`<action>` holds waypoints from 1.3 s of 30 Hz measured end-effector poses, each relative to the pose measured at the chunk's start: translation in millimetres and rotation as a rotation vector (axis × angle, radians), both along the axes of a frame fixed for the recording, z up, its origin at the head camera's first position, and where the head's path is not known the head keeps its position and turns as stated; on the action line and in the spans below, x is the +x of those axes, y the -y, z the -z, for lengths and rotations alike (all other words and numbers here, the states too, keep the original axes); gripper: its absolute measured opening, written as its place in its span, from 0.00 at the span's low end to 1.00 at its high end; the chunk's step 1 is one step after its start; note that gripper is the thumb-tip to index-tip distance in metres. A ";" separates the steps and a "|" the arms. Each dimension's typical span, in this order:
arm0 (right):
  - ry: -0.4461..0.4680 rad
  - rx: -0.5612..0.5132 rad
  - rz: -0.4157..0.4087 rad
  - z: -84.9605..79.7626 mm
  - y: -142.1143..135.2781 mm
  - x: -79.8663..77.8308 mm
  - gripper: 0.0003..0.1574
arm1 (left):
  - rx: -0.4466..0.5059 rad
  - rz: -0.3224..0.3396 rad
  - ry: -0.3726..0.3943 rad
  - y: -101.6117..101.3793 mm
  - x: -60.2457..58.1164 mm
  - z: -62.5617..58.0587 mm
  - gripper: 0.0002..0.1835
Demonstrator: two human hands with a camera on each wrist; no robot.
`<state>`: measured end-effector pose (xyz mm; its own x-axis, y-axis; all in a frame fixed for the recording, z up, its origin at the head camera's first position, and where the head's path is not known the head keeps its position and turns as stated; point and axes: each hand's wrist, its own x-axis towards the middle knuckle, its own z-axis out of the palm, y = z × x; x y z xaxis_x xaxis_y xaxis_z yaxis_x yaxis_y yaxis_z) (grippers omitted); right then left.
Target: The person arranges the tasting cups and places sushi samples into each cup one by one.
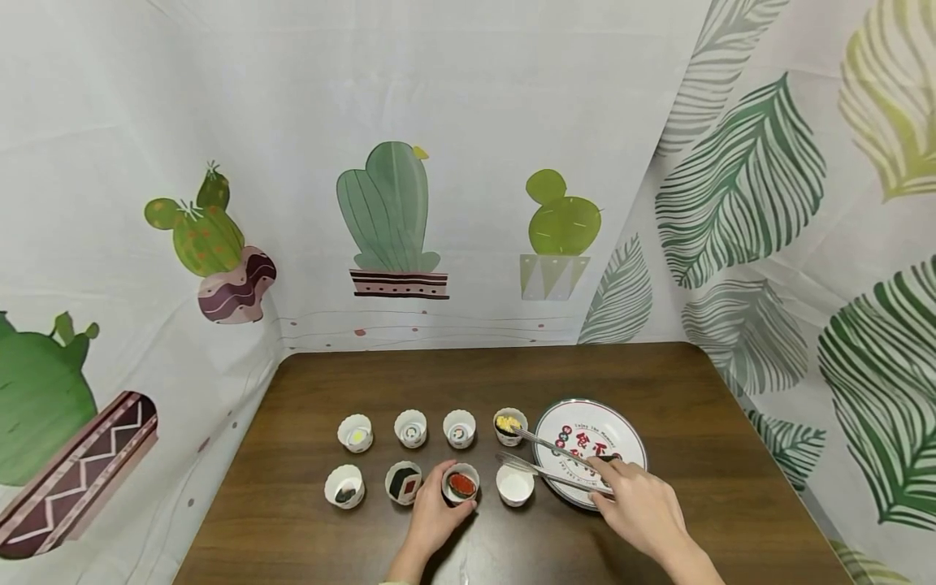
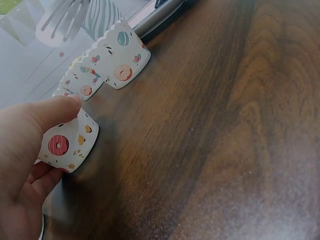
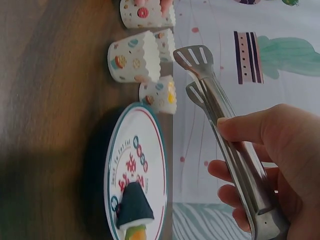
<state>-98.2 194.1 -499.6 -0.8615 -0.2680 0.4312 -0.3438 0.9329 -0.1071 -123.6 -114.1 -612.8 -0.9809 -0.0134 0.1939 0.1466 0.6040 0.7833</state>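
My left hand point(image 1: 435, 513) grips a scalloped paper cup point(image 2: 80, 140) printed with doughnuts, thumb on one side and fingers on the other. Inside that cup lies a dark-wrapped sushi piece with a red top point(image 1: 461, 486). With my right hand point(image 1: 645, 505) I hold slotted metal tongs point(image 3: 250, 180), their arms apart. One tip overlaps a cup with a yellow-topped sushi piece point(image 1: 507, 423) in the head view; the other reaches over the rim of a white-looking cup point(image 1: 515, 487). Nothing shows between the tips in the right wrist view.
A round plate point(image 1: 629, 435) with red lettering lies under the tongs, bearing a dark cone-shaped roll point(image 3: 134, 202). Several more paper cups stand in two rows to the left, including one with a black-and-white piece point(image 1: 403, 484). Cactus-printed cloth point(image 1: 468, 97) hangs behind the table.
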 end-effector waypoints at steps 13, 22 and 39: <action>0.048 -0.028 0.083 -1.9 -28.2 5.5 0.27 | 0.003 0.008 0.011 0.1 0.0 1.1 0.38; -0.007 -0.041 0.109 3.8 -52.6 13.3 0.28 | 0.008 0.008 0.013 -0.2 0.2 0.7 0.38; 0.117 -0.008 0.173 5.6 -90.5 23.3 0.28 | 0.004 0.004 0.007 0.2 -0.2 1.5 0.37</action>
